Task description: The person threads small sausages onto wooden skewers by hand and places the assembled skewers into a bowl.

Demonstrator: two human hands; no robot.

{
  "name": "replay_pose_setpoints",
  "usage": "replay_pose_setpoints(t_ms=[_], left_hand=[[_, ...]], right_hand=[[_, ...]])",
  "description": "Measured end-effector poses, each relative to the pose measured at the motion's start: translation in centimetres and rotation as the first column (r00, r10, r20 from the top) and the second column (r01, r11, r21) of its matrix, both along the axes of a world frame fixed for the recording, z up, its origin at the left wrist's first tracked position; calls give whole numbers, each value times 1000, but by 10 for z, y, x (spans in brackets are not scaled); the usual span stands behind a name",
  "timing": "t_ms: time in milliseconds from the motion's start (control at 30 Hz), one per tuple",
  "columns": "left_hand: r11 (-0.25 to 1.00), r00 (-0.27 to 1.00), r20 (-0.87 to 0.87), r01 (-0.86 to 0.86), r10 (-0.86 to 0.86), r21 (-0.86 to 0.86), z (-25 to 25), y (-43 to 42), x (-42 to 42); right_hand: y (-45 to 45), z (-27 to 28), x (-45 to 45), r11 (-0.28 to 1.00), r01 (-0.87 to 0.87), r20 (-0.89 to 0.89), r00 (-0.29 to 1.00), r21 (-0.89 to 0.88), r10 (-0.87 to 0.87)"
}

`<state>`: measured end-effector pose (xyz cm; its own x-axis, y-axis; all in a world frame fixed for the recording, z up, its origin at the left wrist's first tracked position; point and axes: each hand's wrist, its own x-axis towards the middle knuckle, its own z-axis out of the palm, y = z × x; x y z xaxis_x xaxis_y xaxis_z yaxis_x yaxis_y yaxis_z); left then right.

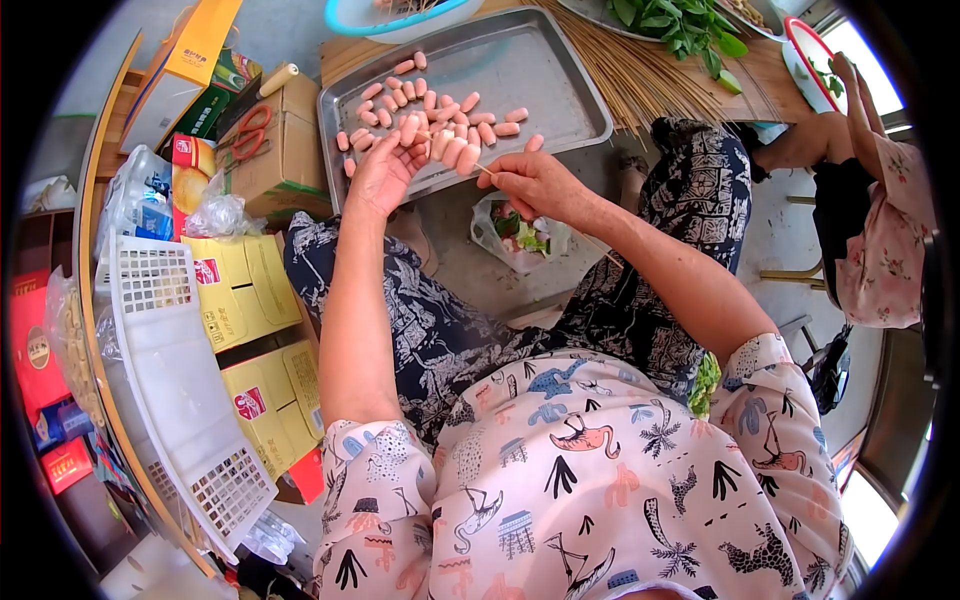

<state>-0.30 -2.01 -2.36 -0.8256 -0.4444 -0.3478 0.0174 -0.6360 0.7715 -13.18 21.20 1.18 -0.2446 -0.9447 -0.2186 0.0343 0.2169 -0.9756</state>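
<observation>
My right hand (538, 185) is closed around a thin wooden skewer (606, 254), whose long end runs back under my forearm. Several small pink sausages (456, 153) sit side by side on the skewer's front part. At its tip, my left hand (388, 172) pinches one more small sausage (409, 128) between thumb and fingers. Whether the tip has pierced that sausage I cannot tell. Both hands are over the near edge of a metal tray (530, 60), where many loose sausages (400, 92) lie, mostly in its left half.
Many bare skewers (640, 70) lie right of the tray, beside green leaves (690, 25). A blue-rimmed basin (400, 25) stands behind it. On the floor is a plastic bag of scraps (520, 235). Boxes (245, 290) and red scissors (250, 132) are at left; another person's arm (860, 110) shows at right.
</observation>
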Motion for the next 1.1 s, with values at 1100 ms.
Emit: replay_pose_setpoints(t_ms=[1100], left_hand=[[999, 1000, 13, 4, -3, -40, -3, 0, 1]], right_hand=[[0, -1, 0, 1000, -3, -32, 999, -8, 3]])
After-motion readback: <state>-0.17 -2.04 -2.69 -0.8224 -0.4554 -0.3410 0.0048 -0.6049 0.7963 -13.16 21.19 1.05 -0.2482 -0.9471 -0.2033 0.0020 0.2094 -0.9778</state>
